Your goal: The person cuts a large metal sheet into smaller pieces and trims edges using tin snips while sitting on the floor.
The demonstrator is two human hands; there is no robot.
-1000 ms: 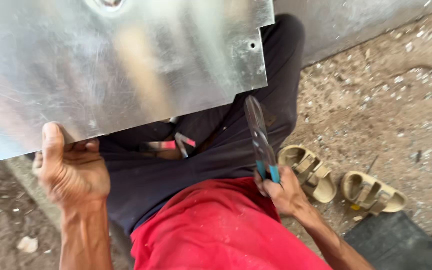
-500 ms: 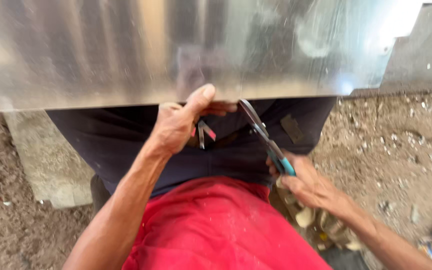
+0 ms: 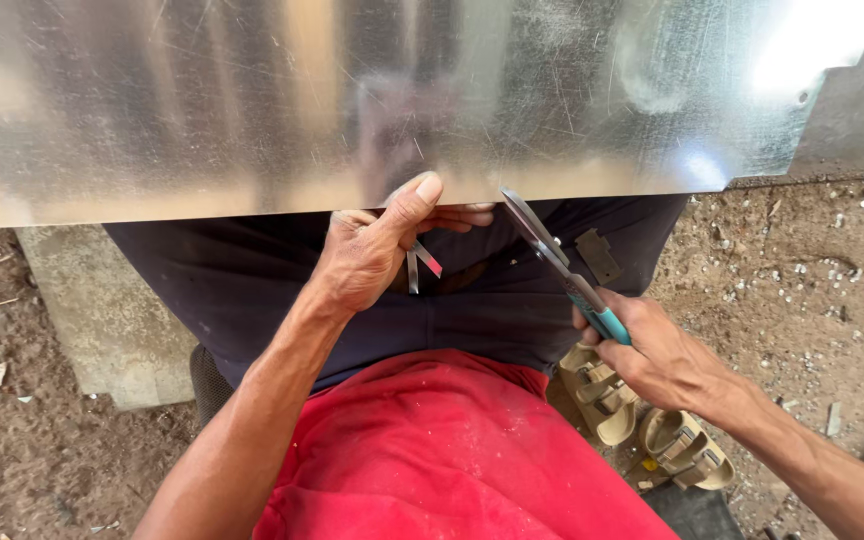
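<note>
A large shiny metal sheet [image 3: 252,100] fills the top of the head view and lies across my lap. My left hand [image 3: 372,245] grips its near edge, thumb on top and fingers underneath. My right hand [image 3: 652,355] holds tin snips [image 3: 552,255] with teal handles; their blade tips meet the sheet's near edge just right of my left thumb. A second small tool with red-tipped handles [image 3: 422,265] lies on my lap under the left hand.
I sit in dark trousers and a red shirt [image 3: 452,460] over dirt ground. A pair of tan sandals [image 3: 642,420] lies by my right side. A concrete block [image 3: 102,320] stands at the left. Scraps litter the ground at the right.
The sheet has turned so its long edge faces me. My left hand moved from the left corner to the middle edge, and the snips came up to the edge beside it.
</note>
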